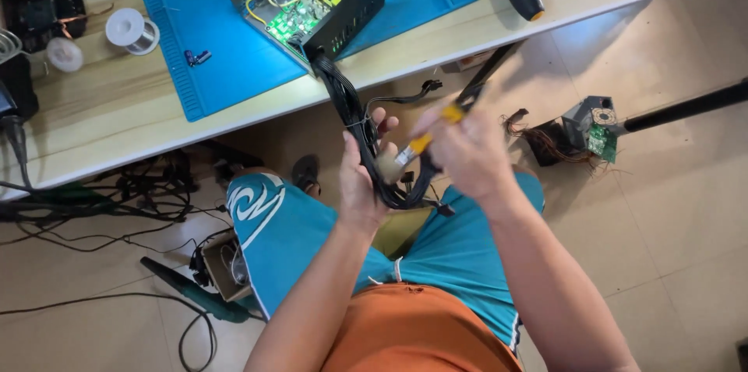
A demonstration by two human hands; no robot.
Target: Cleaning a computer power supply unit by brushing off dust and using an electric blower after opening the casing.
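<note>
- My left hand (360, 181) is curled shut around the black cable bundle (347, 103), over my lap, just below the table (93, 115) edge; my right hand (463, 154) is closed on a yellow-handled tool (425, 138), its metal end touching the cables near my left fingers (383, 119).
- I judge the bundle soft and floppy, light in itself but tethered; it runs from the open power supply unit (312, 2) on the blue work mat (195, 45), so any tug pulls on the case and its green circuit board (308, 6); gripping the sheathed wires in a fist, clear of the connectors, seems the safe hold.
- The tool looks stiff and slim; I take it by the handle, near the metal end.
- The bundle's long axis runs from the unit at the table edge down toward me, then loops at my left palm; loose plug ends hang below.
- The tool's axis slants from upper right to lower left, working end pointing at my left hand.
- A solder spool (131, 29) sits well apart on the table.
</note>
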